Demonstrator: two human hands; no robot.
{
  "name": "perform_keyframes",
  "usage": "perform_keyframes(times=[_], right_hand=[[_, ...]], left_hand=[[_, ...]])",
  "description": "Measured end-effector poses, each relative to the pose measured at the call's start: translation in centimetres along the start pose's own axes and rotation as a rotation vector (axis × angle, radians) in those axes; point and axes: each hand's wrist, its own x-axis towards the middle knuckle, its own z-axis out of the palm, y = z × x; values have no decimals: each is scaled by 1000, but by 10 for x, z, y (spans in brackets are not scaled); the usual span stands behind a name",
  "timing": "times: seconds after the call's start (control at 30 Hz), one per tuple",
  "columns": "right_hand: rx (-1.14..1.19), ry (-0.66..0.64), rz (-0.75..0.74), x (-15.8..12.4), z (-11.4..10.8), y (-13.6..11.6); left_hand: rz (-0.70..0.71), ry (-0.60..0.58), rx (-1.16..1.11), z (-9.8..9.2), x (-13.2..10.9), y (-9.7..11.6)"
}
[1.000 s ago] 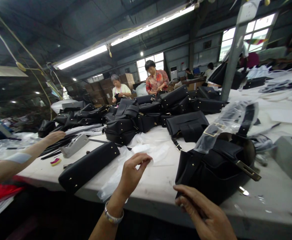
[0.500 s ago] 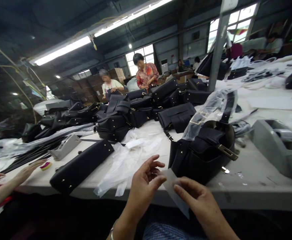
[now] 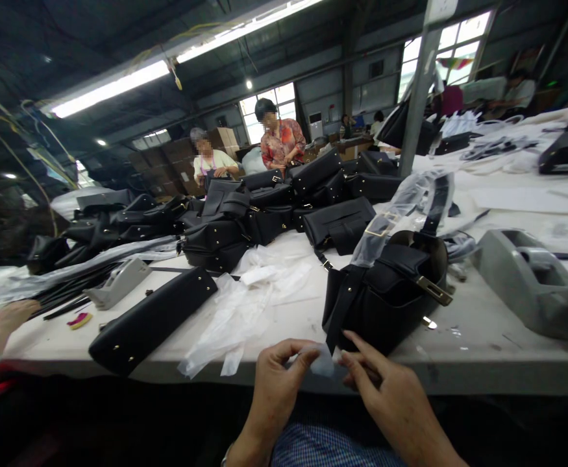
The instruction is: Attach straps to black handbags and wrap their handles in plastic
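A black handbag (image 3: 385,301) stands on the table in front of me, its flap raised and a gold-coloured clasp at its right side. From its left side a black strap (image 3: 341,318) runs down to my fingers. My left hand (image 3: 278,383) pinches a small translucent sheet (image 3: 323,364) between thumb and fingers, just left of the strap's end. My right hand (image 3: 385,386) is closed at the strap's lower end, index finger and thumb against it. The exact grip there is partly hidden.
Another black bag (image 3: 154,321) lies on its side at left, beside crumpled white wrapping (image 3: 245,292). A grey tape dispenser (image 3: 531,285) stands at right, a lighter one (image 3: 121,285) at left. A co-worker's hand (image 3: 11,318) rests at far left. Black bags (image 3: 269,194) are piled behind.
Both hands have moved lower. The sheet now shows mostly in my left fingers, and my right fingers have come to the strap, which hangs further down. The co-worker's hand has shifted left.
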Motion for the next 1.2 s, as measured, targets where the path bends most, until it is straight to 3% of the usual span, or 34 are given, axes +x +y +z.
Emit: perform_keyframes(times=[0.23, 0.4, 0.7, 0.93, 1.2], right_hand=[[-44, -89, 112, 25, 9, -19], [-170, -38, 2, 33, 17, -26], [192, -68, 59, 21, 14, -36], [192, -66, 51, 21, 16, -26], [194, -51, 40, 20, 15, -25]], left_hand=[[-65, -2, -34, 0, -6, -12], [-153, -20, -78, -12, -13, -22], [-201, -21, -54, -23, -21, -35], [-210, -78, -83, -18, -18, -27], [-227, -103, -67, -19, -18, -32]])
